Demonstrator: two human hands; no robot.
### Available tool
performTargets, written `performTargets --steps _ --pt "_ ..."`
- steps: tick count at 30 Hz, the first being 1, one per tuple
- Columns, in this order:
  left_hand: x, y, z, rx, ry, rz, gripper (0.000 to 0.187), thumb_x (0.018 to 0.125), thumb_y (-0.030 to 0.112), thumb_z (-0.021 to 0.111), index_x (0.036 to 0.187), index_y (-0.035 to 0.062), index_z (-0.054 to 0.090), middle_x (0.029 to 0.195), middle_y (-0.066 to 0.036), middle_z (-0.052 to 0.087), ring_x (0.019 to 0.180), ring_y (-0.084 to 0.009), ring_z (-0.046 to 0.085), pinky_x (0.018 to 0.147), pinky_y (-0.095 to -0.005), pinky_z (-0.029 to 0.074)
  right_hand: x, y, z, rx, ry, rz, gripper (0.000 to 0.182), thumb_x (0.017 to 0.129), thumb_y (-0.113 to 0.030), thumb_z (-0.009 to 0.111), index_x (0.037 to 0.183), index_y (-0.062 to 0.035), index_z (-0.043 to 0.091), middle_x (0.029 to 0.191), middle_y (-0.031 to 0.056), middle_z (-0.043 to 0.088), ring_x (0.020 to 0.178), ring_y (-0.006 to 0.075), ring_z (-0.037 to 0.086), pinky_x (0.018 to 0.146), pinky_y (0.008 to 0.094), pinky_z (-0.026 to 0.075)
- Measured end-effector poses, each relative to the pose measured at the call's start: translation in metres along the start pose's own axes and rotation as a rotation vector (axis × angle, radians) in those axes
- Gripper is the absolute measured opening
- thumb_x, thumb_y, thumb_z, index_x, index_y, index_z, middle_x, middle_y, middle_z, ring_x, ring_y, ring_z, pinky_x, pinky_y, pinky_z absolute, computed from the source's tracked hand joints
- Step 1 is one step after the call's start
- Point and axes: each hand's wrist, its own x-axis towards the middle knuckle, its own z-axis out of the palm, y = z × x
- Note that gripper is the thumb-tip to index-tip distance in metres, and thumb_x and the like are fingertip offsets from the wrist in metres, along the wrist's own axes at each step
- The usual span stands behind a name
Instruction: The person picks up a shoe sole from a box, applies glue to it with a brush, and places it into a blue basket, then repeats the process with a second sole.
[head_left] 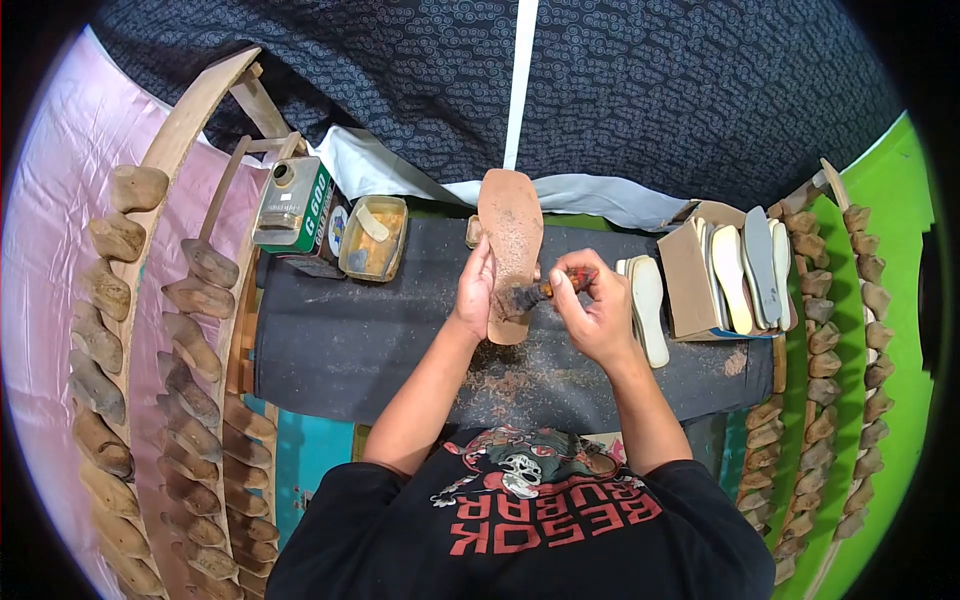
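Note:
A brown shoe sole (512, 215) is held upright over the dark table, its surface speckled with crumbs. My left hand (477, 290) grips the sole along its left edge. My right hand (596, 305) is closed around the orange and black handle of a small tool (560, 284). The tool's dark, brush-like end lies against the lower part of the sole; its exact shape is hard to make out. A small container (474, 232) shows partly behind the sole.
A green and silver can (292, 205) and a tub (390, 262) stand at the back left of the crumb-strewn table (340, 340). Pale insoles (650, 310) lie on the right beside a cardboard box (690, 285) of insoles. Racks of wooden lasts (195, 350) flank both sides.

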Motion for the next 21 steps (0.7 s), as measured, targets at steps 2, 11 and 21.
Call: performTargets --steps 2,11,21 --pt "0.000 -0.001 0.009 -0.105 0.098 -0.042 0.056 0.107 0.050 0.030 0.141 0.0096 0.048 0.123 -0.008 0.065 0.103 -0.0216 0.067 0.092 -0.0377 0.054 0.004 0.007 0.003 0.015 0.047 0.010 0.009 0.095 -0.007 0.064 0.098 0.0004 0.061 0.072 0.0070 0.066 0.060 0.0096 0.062 0.057 0.0268 0.049" --pt "0.000 -0.004 0.013 -0.089 0.129 -0.040 0.054 0.108 0.049 0.028 0.138 0.0097 0.050 0.120 -0.008 0.066 0.097 -0.0214 0.067 0.085 -0.0374 0.056 0.002 0.001 -0.001 0.003 0.082 -0.071 0.010 0.094 -0.007 0.065 0.100 -0.0002 0.061 0.074 0.0082 0.066 0.062 0.0124 0.063 0.057 0.0279 0.049" --pt "0.007 -0.009 -0.007 -0.132 -0.029 0.062 0.054 0.108 0.047 0.032 0.145 0.0107 0.045 0.136 -0.009 0.058 0.119 -0.0222 0.059 0.104 -0.0405 0.048 -0.002 -0.002 -0.007 -0.017 0.190 -0.032 0.007 0.094 -0.007 0.064 0.095 -0.0005 0.060 0.068 0.0051 0.062 0.059 0.0104 0.059 0.055 0.0256 0.047"
